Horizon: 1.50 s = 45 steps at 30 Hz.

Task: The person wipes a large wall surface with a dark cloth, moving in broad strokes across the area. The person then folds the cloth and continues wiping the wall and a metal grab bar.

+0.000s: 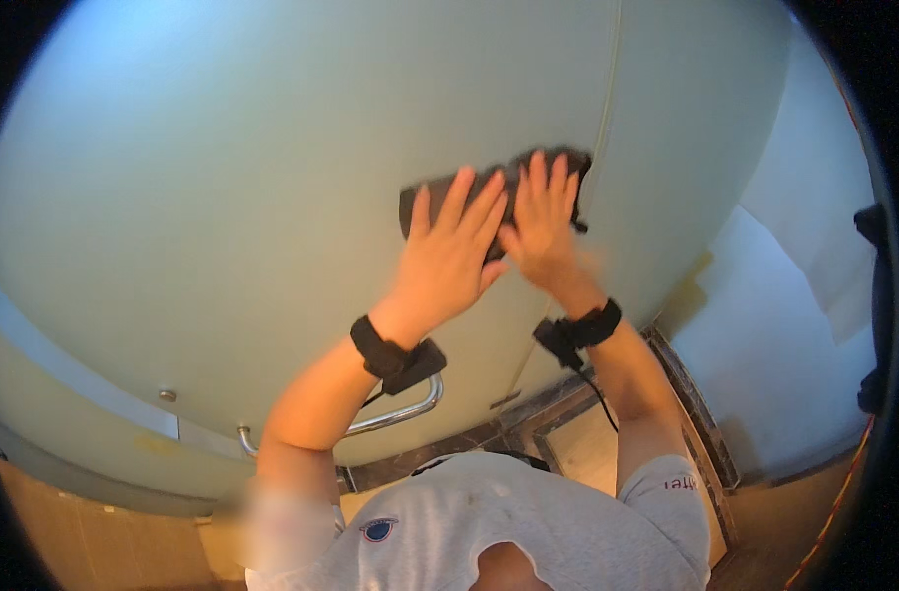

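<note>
Both palms press a dark cloth (449,193) flat against a frosted glass panel (309,185). My left hand (449,251) lies on the cloth's left part, fingers spread and pointing up. On its right part rests my right hand (541,221), also with spread fingers, close beside the left. The cloth's right end reaches the vertical seam in the glass. Black straps with small boxes and cables are worn on both wrists.
A curved metal handle (397,419) sticks out below my left wrist, with a small metal knob (168,395) farther left. White wall (774,332) stands at the right. Dark stone trim (457,445) edges the floor. A thin cord (837,499) hangs at far right.
</note>
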Motion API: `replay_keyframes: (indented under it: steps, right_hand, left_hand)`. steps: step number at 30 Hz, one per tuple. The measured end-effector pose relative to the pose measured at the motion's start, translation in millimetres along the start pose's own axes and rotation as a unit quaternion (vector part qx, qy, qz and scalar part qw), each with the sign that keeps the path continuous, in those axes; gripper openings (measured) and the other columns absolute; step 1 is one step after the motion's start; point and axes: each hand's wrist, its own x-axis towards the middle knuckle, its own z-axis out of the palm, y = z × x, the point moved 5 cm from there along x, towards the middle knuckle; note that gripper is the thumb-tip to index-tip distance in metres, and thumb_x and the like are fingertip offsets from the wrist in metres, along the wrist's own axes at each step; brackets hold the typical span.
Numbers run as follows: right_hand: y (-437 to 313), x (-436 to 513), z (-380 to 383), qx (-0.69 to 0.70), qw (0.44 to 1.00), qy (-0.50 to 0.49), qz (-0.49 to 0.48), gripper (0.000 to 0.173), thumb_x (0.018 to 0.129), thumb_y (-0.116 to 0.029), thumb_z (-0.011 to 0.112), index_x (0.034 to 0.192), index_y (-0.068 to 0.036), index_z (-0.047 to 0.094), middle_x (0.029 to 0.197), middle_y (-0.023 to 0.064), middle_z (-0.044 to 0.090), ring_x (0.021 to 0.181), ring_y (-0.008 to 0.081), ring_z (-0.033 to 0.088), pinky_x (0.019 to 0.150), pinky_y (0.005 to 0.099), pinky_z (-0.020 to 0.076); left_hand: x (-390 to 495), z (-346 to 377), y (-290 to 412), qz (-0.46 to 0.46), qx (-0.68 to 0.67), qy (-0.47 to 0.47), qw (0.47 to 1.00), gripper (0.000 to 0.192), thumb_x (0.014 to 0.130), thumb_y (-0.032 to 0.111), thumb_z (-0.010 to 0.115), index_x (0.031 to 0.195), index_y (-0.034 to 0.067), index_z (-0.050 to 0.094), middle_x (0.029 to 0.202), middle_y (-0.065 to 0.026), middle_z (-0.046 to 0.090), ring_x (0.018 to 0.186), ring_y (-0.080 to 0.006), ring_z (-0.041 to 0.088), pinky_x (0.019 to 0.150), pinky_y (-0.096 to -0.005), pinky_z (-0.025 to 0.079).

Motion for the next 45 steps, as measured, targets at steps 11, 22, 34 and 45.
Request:
replay_keyframes:
  steps: [11,22,34,45]
  right_hand:
    - [-55,7,7,0.024,0.999,0.034,-0.010,0.064,0.073,-0.030,0.068,0.128,-0.005,0.046,0.138,0.0217,0.033,0.125,0.0479,0.027,0.098,0.0642,0.0194]
    - [-117,-120,70,0.041,0.994,-0.076,-0.065,0.036,0.073,-0.017,0.068,0.108,-0.019,0.061,0.131,0.0029,0.045,0.127,0.0313,0.031,0.104,0.0514,0.0200]
    - [-150,-118,49,0.188,0.977,-0.098,-0.002,0.011,0.071,-0.004,0.063,0.080,-0.010,0.059,0.131,0.0089,0.049,0.128,0.0357,0.033,0.101,0.0565,0.0258]
    - [-200,-244,89,0.239,0.865,-0.442,-0.007,0.019,0.073,-0.006,0.063,0.088,-0.006,0.052,0.132,0.0163,0.043,0.129,0.0377,0.032,0.103,0.0544,0.0257]
  left_hand:
    - [-68,-11,-36,-0.084,0.047,0.019,0.995,0.070,0.073,0.038,0.067,0.135,0.020,0.041,0.146,0.0022,0.031,0.134,-0.0344,0.022,0.102,-0.0598,0.010]
    - [-201,32,-43,-0.088,0.085,-0.098,0.988,0.061,0.074,0.019,0.066,0.131,0.026,0.046,0.142,0.0081,0.036,0.131,-0.0265,0.026,0.095,-0.0543,0.027]
    - [-255,49,-49,-0.135,0.057,-0.046,0.988,0.039,0.076,0.013,0.062,0.114,0.022,0.056,0.140,0.0035,0.038,0.131,-0.0290,0.028,0.100,-0.0550,0.022]
    - [-370,69,-2,-0.222,-0.231,-0.308,0.896,0.056,0.076,0.019,0.065,0.128,0.011,0.045,0.141,-0.0107,0.035,0.134,-0.0310,0.025,0.105,-0.0550,0.022]
